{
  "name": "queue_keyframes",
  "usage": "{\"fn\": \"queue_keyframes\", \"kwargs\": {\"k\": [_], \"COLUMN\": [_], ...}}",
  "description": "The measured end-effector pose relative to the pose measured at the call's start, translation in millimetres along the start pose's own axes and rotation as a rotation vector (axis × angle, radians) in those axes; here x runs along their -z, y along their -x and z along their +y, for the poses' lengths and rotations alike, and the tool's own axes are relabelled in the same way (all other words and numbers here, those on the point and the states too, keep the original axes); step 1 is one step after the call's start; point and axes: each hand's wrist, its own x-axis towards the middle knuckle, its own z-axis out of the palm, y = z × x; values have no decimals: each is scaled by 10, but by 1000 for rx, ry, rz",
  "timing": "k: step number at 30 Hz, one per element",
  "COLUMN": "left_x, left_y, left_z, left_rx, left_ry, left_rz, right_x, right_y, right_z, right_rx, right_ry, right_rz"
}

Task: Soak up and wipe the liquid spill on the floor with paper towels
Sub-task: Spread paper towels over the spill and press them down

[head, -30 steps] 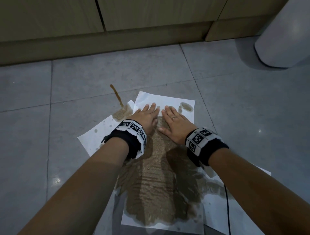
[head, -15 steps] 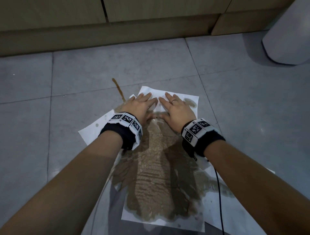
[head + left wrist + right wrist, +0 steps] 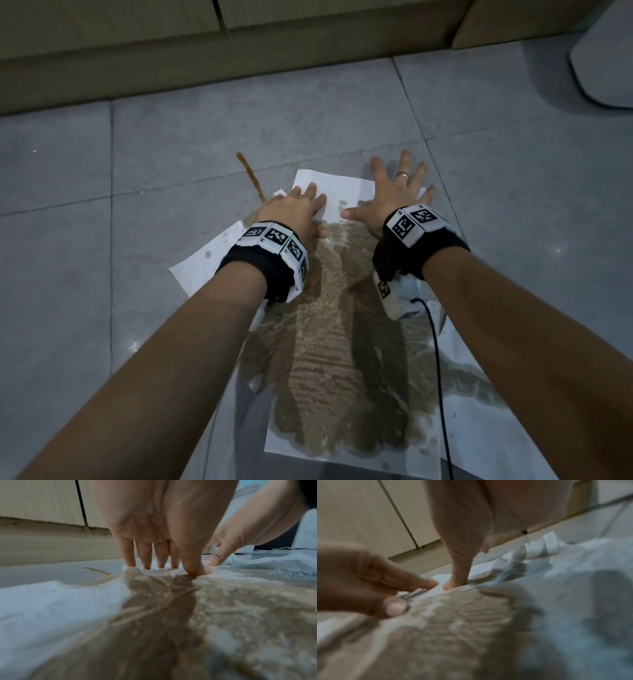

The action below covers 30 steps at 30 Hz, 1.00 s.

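Head view looks steeply down and forward from above both forearms, taking in grey floor tiles [image 3: 171, 154], the paper towels [image 3: 329, 185] and cabinet base [image 3: 239, 51] at the far edge. Left wrist view sits almost at floor level, close behind the left hand [image 3: 154, 520], facing the same cabinet base [image 3: 51, 545] across soaked paper towels [image 3: 171, 615]. Right wrist view, tilted and blurred, sits equally low behind the right hand [image 3: 471, 527]; all three share the towels' far end, and each wrist view catches the opposite hand.
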Motion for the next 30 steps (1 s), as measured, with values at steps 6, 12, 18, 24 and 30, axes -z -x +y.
{"fn": "queue_keyframes", "kwargs": {"k": [6,12,18,24,30], "left_x": [-15,41,-44,-39,-101], "left_y": [-52,-177,-263,-310,-261], "left_z": [-24,14,85,97,108], "left_rx": [-7,181,342,347,336], "left_ry": [78,218,94,87,93], "left_rz": [210,298,252,256,316], "right_x": [-7,-59,-69,-156,-281], "right_y": [12,68,210,533,569], "right_z": [-19,-49,-87,-132,-113], "right_rx": [-29,-84,25,295,337], "right_ry": [17,-47,-43,107,293], "right_rz": [15,39,140,158,-87]}}
